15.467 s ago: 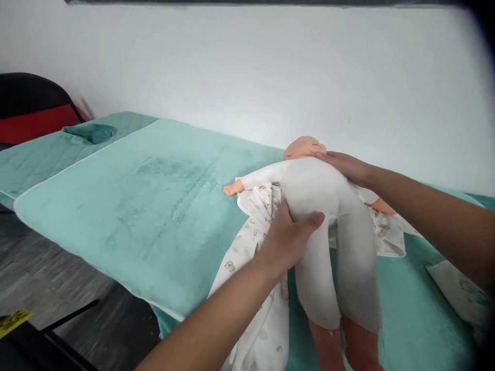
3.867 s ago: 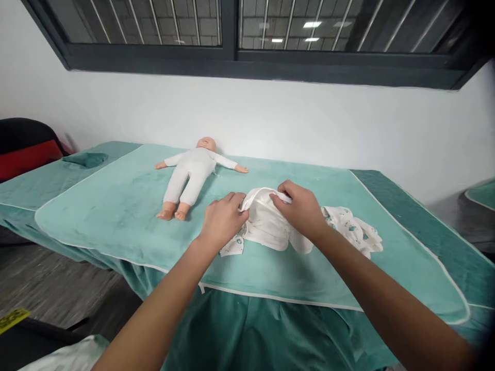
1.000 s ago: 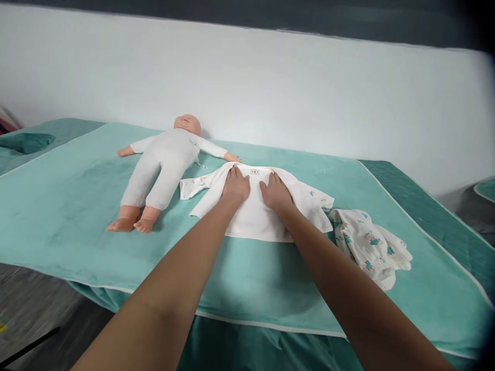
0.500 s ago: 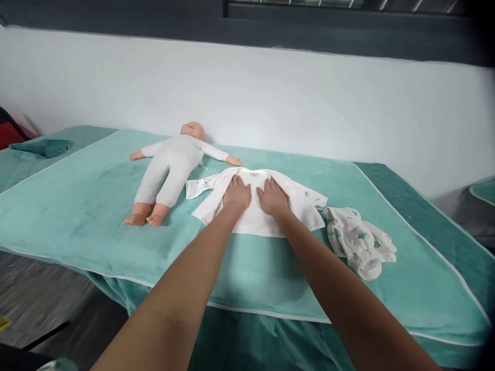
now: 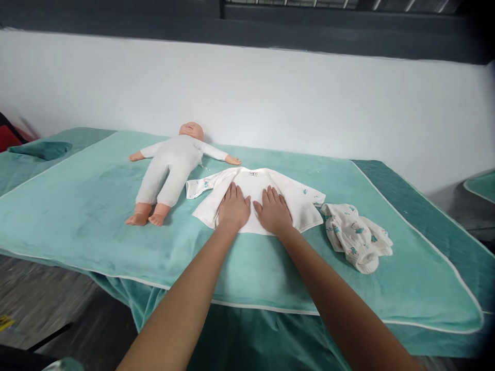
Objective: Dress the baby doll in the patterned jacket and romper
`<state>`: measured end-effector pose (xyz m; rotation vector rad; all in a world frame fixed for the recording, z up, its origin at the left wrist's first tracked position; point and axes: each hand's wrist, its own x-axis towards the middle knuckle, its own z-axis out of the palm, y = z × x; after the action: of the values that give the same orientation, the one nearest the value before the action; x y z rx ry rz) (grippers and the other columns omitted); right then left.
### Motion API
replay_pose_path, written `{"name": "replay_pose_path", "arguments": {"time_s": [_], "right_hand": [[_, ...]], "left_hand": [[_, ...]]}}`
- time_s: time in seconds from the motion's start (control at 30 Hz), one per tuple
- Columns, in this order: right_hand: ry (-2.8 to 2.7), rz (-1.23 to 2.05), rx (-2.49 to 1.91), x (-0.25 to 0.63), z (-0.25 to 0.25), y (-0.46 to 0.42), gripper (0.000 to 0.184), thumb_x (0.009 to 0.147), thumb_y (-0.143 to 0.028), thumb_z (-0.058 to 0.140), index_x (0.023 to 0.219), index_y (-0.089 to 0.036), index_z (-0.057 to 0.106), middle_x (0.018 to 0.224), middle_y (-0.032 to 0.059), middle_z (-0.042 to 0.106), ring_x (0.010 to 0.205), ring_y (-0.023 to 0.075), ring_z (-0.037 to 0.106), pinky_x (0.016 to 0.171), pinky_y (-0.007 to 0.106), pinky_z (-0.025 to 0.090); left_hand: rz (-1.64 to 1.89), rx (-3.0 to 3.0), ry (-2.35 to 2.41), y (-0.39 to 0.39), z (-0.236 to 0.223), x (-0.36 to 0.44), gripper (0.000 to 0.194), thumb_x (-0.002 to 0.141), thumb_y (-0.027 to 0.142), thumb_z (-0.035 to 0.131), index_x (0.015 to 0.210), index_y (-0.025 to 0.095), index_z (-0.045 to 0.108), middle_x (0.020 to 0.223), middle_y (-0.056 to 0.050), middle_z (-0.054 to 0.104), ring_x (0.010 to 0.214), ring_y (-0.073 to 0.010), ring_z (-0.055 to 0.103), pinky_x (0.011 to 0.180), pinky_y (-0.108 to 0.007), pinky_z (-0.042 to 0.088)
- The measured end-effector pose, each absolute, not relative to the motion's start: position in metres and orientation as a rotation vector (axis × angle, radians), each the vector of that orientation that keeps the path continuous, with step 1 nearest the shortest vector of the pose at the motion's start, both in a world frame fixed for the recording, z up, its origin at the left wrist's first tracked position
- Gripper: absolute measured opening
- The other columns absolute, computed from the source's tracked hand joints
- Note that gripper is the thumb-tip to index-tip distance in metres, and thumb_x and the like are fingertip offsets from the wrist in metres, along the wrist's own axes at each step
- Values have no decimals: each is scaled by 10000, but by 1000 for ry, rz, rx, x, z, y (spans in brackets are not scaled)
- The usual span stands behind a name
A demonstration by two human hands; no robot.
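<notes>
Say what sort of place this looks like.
Perhaps an indoor care-training room: a baby doll lies on a teal-covered bed, near a small white shirt spread open.

Back wall (image 5: pixel 270 103) was plain white, a dark window frame (image 5: pixel 154 28) ran above it, and some red-black thing (image 5: pixel 6 138) sat far left.

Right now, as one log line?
left hand: palm down on shirt; right hand: palm down on shirt; doll: left of shirt; clothing bundle: right
</notes>
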<state>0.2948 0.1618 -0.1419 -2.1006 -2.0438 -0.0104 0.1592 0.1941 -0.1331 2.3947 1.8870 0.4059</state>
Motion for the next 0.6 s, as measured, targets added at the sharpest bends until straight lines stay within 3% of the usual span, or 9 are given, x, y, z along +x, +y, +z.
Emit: {"name": "replay_pose_path", "arguments": {"time_s": [0.4,0.5,0.6], "right_hand": [[-2099,-113,-1954,290,-150,103,640,1046,-431,257,1531,-27,366,1623,176,284,1521,286,249,1223,455,208],[-2107,-23,-1871,293,-149,88,627,1046,-417,288,1532,-29,362,1628,175,262,1530,282,224,1234,474,178],[-2129,299,-1637,310,-142,78,560,1021,-422,391,1493,-130,460,1613,124,331,1511,256,284,1238,469,192]], "left_hand": [[462,2471,1905,158,-139,144,586,1018,384,257,1503,107,433,1618,-112,348,1516,-254,288,1237,-409,272],[489,2486,1902,153,-139,143,580,1020,373,256,1497,100,441,1611,-112,363,1510,-257,298,1232,-412,280],[529,2489,1900,152,-140,142,575,1020,369,262,1488,95,450,1607,-112,374,1504,-262,306,1228,-416,285]]}}
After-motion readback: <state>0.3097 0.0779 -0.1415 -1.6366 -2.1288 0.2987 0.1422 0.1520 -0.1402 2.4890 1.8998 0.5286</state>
